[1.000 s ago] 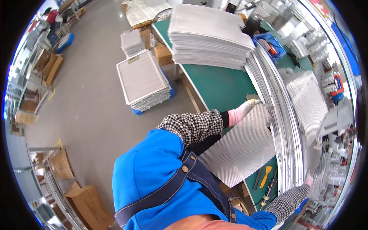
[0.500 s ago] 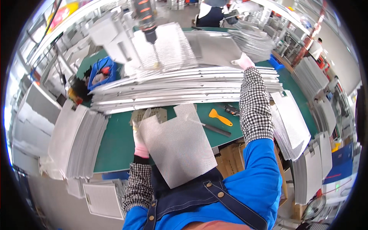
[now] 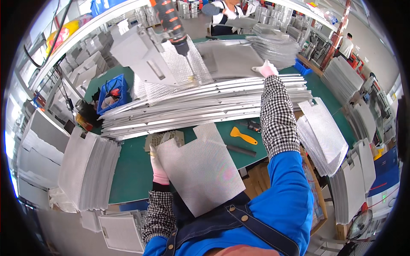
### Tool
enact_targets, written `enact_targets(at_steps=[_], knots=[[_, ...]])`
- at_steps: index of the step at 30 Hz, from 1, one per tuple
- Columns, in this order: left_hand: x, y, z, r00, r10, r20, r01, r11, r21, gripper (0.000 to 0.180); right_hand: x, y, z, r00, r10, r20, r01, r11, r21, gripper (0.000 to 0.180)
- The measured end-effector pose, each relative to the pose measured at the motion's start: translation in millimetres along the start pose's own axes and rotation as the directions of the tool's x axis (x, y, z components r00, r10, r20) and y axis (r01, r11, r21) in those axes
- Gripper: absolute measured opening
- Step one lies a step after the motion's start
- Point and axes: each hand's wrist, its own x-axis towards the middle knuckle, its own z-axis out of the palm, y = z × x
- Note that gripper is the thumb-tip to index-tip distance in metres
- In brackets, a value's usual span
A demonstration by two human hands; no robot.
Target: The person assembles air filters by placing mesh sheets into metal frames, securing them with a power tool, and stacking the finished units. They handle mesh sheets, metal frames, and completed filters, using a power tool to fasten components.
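Observation:
My left hand (image 3: 157, 165), in a whitish glove with a pink cuff, is closed on the left edge of a silver perforated metal sheet (image 3: 203, 173). The notched sheet lies tilted over the table's near edge, against my apron. My right arm stretches across a pile of long metal panels (image 3: 205, 104). At its end my gloved right hand (image 3: 266, 68) grips the near right corner of a flat grey metal sheet (image 3: 232, 59), thumb on top; its other fingers are partly hidden. Just past my left fingertips sits a beige slotted block (image 3: 177, 137).
A yellow scraper (image 3: 243, 135) and a dark bar-shaped tool (image 3: 241, 150) lie on the green table (image 3: 132, 170). A power driver (image 3: 173, 25) hangs overhead. Stacked sheets stand left (image 3: 87, 166) and right (image 3: 322, 136). A blue bin (image 3: 113, 94) sits back left. Another person (image 3: 226, 19) works beyond.
My view has shifted slightly, bringing more of the person across the table into sight. Both hands keep their places on the two sheets.

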Motion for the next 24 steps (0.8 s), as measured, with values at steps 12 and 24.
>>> enact_targets(at_steps=[12,24], knots=[[-4,4,-21,1.0,0.004,-0.016,-0.003,0.999,0.047,0.096,0,-27,27,0.988,-0.12,-0.095,0.087,0.953,-0.29,0.076],[5,11,-28,0.997,-0.045,0.059,0.044,0.999,0.018,0.087,-65,106,-83,0.722,-0.452,-0.525,0.643,0.157,0.749,0.053]])
